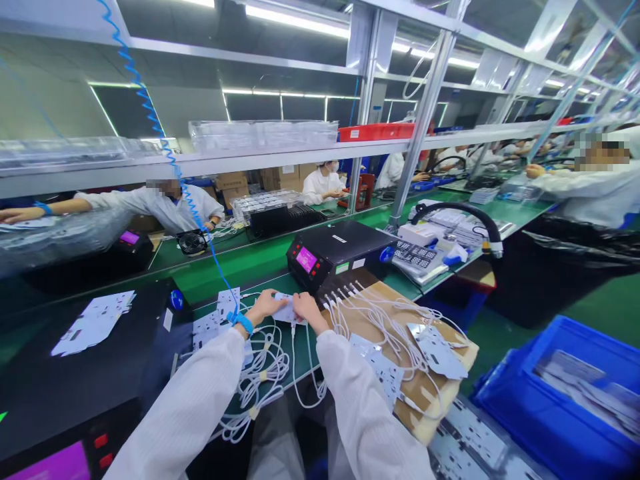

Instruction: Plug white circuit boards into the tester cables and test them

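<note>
Between my two hands is a white circuit board (285, 311), held above the green bench. My left hand (265, 307), with a blue wrist strap (243, 325), grips the board's left side between closed fingers. On the right edge, my right hand (307, 308) closes its fingers over the board. A white cable (294, 353) hangs down from the board's lower right, its plug end close to the right fingers. Left of my hands lie more white boards (213, 327). Coiled white cables (263, 373) spill over the bench's front edge below my left hand.
A black test box (345, 247) with a lit pink screen stands behind my hands. White cables cross a cardboard sheet (373, 300) holding boards (435, 347). Another black box (125, 387) stands left. A blue bin (565, 393) sits right. Several co-workers sit beyond the shelf (300, 148).
</note>
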Available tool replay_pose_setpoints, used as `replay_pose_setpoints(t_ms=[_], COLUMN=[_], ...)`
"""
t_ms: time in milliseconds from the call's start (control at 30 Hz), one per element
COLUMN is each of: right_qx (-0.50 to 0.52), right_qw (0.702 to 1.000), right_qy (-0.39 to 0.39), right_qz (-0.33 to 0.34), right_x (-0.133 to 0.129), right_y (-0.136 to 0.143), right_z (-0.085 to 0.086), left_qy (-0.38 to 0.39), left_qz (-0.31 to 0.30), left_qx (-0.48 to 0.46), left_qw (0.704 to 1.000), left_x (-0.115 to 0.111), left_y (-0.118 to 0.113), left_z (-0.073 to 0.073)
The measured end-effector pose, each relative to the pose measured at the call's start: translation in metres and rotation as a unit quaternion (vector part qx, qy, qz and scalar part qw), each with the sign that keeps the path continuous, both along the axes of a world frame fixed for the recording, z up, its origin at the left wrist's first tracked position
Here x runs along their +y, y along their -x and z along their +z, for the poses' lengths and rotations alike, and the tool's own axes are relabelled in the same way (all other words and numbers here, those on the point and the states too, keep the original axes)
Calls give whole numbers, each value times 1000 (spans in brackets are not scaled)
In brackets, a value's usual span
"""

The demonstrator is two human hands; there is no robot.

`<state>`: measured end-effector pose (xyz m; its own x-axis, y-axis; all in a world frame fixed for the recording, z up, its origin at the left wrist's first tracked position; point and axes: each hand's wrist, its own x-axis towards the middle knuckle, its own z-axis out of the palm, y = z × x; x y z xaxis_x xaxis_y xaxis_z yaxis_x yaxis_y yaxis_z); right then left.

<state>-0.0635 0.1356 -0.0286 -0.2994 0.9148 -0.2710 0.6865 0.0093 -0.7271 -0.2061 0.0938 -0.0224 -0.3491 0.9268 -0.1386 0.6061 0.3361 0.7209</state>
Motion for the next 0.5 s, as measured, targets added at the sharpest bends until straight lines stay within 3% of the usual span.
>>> replay_pose_setpoints(t_ms=[200, 367, 500], right_qx=[25, 0, 33], right_qw=[996, 993, 991], right_qy=[-77, -121, -125], right_qz=[24, 6, 29], right_x=[-24, -55, -63], right_y=[2, 1, 8], right_z=[6, -4, -6], left_qy=[-68, -159, -221], left_qz=[72, 143, 179], left_qx=[-7, -41, -95], left_qw=[995, 976, 954], left_x=[-7, -11, -13], left_y=[8, 17, 17], left_z=[4, 15, 23])
